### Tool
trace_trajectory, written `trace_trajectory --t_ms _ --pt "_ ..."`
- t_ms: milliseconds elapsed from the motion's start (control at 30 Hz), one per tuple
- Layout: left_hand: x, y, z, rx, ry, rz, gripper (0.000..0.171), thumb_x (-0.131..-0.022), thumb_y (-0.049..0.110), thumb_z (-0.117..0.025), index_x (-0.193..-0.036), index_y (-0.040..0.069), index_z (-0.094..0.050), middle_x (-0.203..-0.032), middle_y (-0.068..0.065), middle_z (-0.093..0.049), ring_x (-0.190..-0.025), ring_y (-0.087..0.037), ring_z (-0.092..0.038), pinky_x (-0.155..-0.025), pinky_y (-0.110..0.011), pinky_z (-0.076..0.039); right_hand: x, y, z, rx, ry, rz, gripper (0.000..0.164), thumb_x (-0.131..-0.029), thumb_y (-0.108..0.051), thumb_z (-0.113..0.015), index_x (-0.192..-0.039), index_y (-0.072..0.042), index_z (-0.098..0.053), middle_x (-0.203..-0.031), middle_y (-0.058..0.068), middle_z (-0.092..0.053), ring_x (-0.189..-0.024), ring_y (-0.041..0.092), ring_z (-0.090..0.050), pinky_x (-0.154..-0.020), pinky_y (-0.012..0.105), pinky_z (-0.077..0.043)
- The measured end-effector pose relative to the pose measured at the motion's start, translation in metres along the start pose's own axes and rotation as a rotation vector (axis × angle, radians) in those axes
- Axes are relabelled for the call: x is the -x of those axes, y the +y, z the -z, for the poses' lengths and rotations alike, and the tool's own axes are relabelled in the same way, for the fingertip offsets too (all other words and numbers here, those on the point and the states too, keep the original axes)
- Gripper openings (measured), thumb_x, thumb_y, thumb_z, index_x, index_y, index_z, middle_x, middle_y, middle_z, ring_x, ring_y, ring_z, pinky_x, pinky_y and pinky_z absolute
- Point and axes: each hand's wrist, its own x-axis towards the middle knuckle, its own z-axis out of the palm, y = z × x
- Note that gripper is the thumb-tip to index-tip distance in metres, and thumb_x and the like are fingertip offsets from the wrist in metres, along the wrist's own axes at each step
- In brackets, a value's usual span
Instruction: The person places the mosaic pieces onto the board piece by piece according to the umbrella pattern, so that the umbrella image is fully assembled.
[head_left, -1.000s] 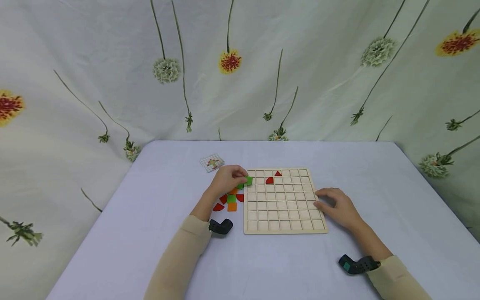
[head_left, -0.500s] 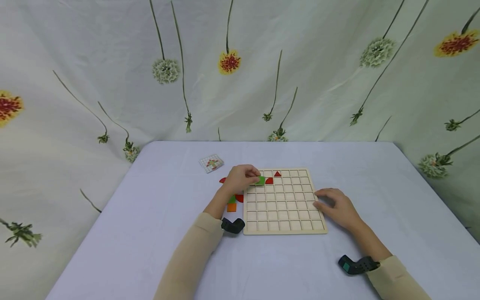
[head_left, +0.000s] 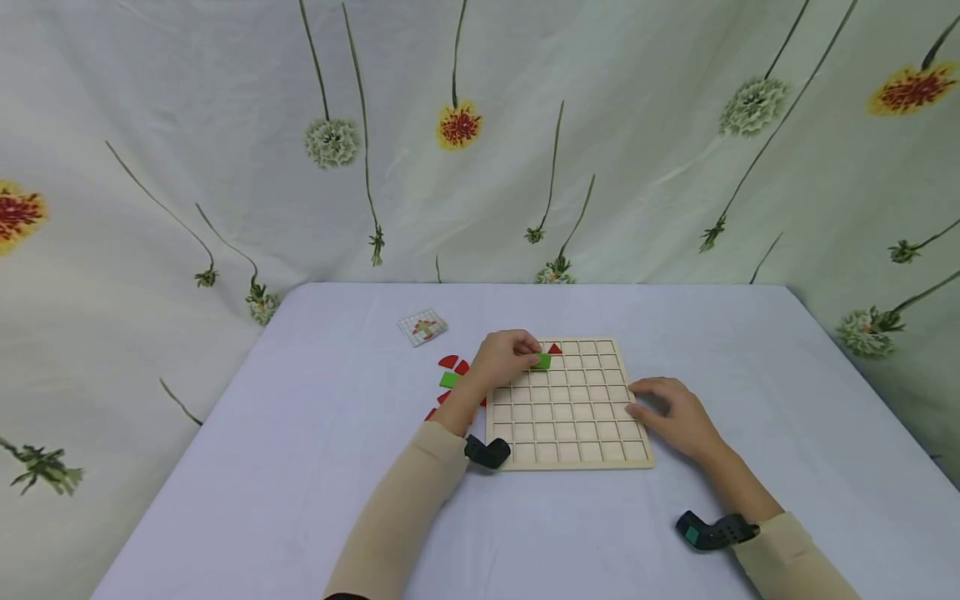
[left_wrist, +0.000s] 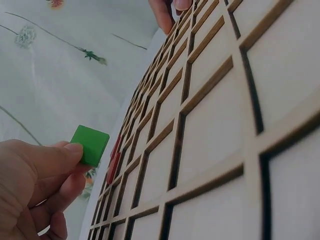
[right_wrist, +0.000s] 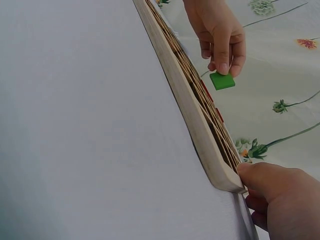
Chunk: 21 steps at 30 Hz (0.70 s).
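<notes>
My left hand (head_left: 508, 357) pinches a square green tile (left_wrist: 89, 145) between thumb and fingers. It hangs over the upper part of a wooden grid board (head_left: 570, 467). A red triangle (head_left: 554, 348) lies in a top-row cell just beyond the tile. Two red pieces (left_wrist: 113, 167) show on the board in the left wrist view; the quarter-circle one is hidden in the head view. At the board's right edge, my right hand (head_left: 671, 415) rests with thumb and forefinger apart, their tips touching the rim. In the right wrist view, a digit lies on the rim near a corner.
Left of the board, partly behind my left forearm, lie several loose pieces, among them a red quarter circle (head_left: 448, 361) and a green tile (head_left: 450, 380). A card (head_left: 423, 327) printed with a gridded picture lies further back. A flowered cloth (head_left: 480, 192) hangs behind the table.
My left hand has carried the green tile rightward from the board's left edge, over the red quarter circle and near the triangle. The right hand stays at the right edge.
</notes>
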Motion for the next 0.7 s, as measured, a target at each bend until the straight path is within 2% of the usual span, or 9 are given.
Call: trace_trajectory --t_ms 333,533,700 --pt "-0.010 0.009 -0.012 -0.041 0.005 0.007 0.008 -0.092 0.016 -0.069 -0.098 0.011 -0.071 -0.089 0.001 -0.069 -0.083 -0.014 -0.063 -0.077 -0.030 -0.049 0.000 0.000 0.000 -0.004 0.017 0.019 0.030 -0.086 -0.017 -0.074 -0.111 -0.001 -0.069 -0.118 0.019 -0.064 -0.115 0.039 -0.052 -0.098 0.056 -0.038" --pt "-0.013 0.008 -0.020 -0.063 -0.007 -0.010 0.006 -0.092 0.016 -0.069 -0.096 0.013 -0.072 -0.085 0.004 -0.069 -0.079 -0.010 -0.061 -0.074 -0.027 -0.048 0.000 -0.001 0.000 -0.001 0.023 0.026 0.029 -0.087 -0.017 -0.074 -0.111 -0.001 -0.069 -0.117 0.019 -0.065 -0.115 0.040 -0.052 -0.098 0.056 -0.037" --pt "-0.013 0.008 -0.023 -0.072 0.013 -0.013 0.005 -0.092 0.015 -0.068 -0.096 0.013 -0.071 -0.087 0.003 -0.069 -0.081 -0.011 -0.062 -0.076 -0.028 -0.048 0.000 0.000 0.000 -0.002 0.019 0.025 0.030 -0.087 -0.018 -0.074 -0.111 -0.002 -0.069 -0.118 0.018 -0.065 -0.116 0.039 -0.052 -0.098 0.056 -0.037"
